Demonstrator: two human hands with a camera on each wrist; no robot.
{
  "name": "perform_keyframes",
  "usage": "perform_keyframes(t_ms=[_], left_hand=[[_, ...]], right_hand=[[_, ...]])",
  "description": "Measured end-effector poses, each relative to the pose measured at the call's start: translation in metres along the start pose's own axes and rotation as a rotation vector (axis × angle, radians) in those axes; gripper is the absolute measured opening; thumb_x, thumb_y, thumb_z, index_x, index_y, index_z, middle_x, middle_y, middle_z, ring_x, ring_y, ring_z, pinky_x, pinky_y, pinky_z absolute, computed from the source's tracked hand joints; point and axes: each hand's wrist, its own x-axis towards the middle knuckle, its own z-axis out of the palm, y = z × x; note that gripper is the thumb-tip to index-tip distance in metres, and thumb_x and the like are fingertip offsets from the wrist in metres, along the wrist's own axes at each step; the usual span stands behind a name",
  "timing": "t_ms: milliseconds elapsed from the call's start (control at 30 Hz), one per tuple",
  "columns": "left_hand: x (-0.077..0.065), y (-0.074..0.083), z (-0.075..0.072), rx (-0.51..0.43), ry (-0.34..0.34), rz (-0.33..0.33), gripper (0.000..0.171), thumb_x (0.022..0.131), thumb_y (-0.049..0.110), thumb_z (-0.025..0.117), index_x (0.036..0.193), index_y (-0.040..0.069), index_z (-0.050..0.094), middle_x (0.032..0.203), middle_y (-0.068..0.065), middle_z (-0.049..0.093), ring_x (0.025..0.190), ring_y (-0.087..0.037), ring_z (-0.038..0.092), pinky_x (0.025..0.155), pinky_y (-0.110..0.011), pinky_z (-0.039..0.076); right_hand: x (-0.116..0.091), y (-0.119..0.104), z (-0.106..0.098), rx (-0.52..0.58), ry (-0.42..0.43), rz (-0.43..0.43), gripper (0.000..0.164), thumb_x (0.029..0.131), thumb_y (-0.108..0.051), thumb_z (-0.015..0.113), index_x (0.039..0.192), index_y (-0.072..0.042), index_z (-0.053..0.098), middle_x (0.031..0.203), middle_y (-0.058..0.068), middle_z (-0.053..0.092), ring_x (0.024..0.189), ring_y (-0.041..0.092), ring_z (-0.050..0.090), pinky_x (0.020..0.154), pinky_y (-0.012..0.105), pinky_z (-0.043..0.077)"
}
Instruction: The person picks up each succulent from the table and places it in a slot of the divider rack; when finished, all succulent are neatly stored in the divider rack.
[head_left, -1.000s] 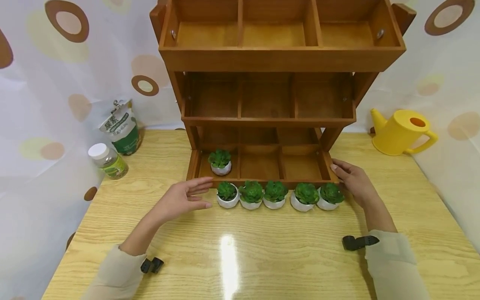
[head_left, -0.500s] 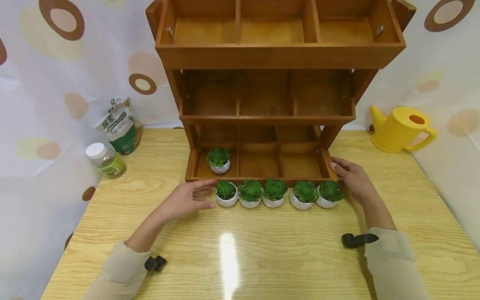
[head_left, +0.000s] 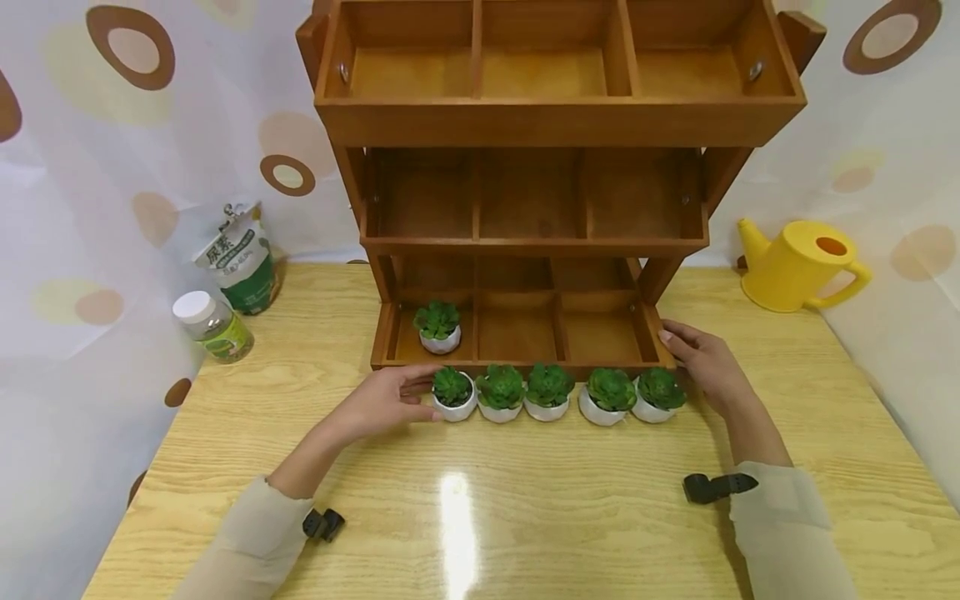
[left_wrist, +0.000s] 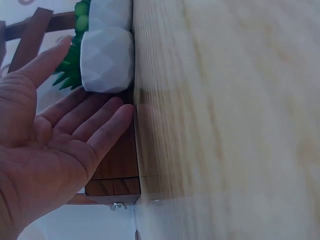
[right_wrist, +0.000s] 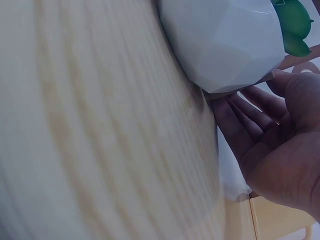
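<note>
My left hand (head_left: 382, 402) is at the leftmost potted succulent (head_left: 453, 393) in a row in front of the brown wooden shelf rack (head_left: 525, 125). Its fingers reach along the pot's back side and the thumb lies toward its front. In the left wrist view the faceted white pot (left_wrist: 107, 62) stands between thumb and fingers, which are nearly straight. My right hand (head_left: 708, 364) rests against the right end of the rack's bottom tier, thumb at the top edge, fingers loosely extended along the outside. Beside it stands the rightmost potted succulent (head_left: 658, 395).
Another potted succulent (head_left: 438, 327) sits in the bottom tier's left compartment. At the back left are a white-capped jar (head_left: 213, 327) and a green-white pouch (head_left: 243, 260). A yellow watering can (head_left: 802, 267) stands at the right on the wooden table (head_left: 570, 508).
My left hand has moved right, from beside the leftmost succulent until its fingers and thumb reach around the pot. The right hand has stayed at the rack's edge.
</note>
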Motion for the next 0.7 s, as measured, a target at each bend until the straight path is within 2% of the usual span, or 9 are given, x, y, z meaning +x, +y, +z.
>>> perform_keyframes(t_ms=[100,300,500,700], left_hand=[[0.003,0.000,0.000,0.023,-0.007,0.004,0.075,0.087,0.032,0.082,0.151,0.013,0.049,0.150,-0.012,0.055,0.135,-0.031,0.057,0.107,-0.042,0.051],[0.007,0.000,0.005,0.089,0.000,0.039,0.071,0.085,0.031,0.083,0.148,0.016,0.053,0.143,-0.009,0.062,0.130,-0.029,0.061,0.107,-0.043,0.051],[0.011,0.003,0.010,0.189,0.000,0.088,0.065,0.082,0.031,0.085,0.141,0.023,0.059,0.129,0.001,0.069,0.120,-0.021,0.066,0.101,-0.042,0.054],[0.013,0.004,0.010,0.199,-0.005,0.080,0.064,0.082,0.034,0.085,0.140,0.023,0.059,0.130,0.001,0.068,0.121,-0.021,0.065,0.102,-0.042,0.053]], right_hand=[[0.000,0.000,0.000,0.000,-0.001,-0.006,0.072,0.106,-0.054,0.037,0.163,-0.013,0.020,0.165,0.019,0.030,0.147,0.039,0.040,0.114,0.047,0.041],[-0.002,0.003,0.001,-0.007,-0.003,-0.014,0.074,0.106,-0.055,0.037,0.163,-0.012,0.021,0.164,0.019,0.031,0.147,0.038,0.040,0.113,0.043,0.044],[-0.002,0.004,0.002,0.007,-0.004,-0.014,0.074,0.106,-0.055,0.037,0.163,-0.012,0.021,0.165,0.019,0.029,0.148,0.039,0.038,0.115,0.049,0.039],[-0.002,0.003,0.000,0.007,-0.002,-0.018,0.074,0.106,-0.055,0.037,0.163,-0.012,0.020,0.165,0.020,0.029,0.148,0.040,0.038,0.116,0.051,0.036]])
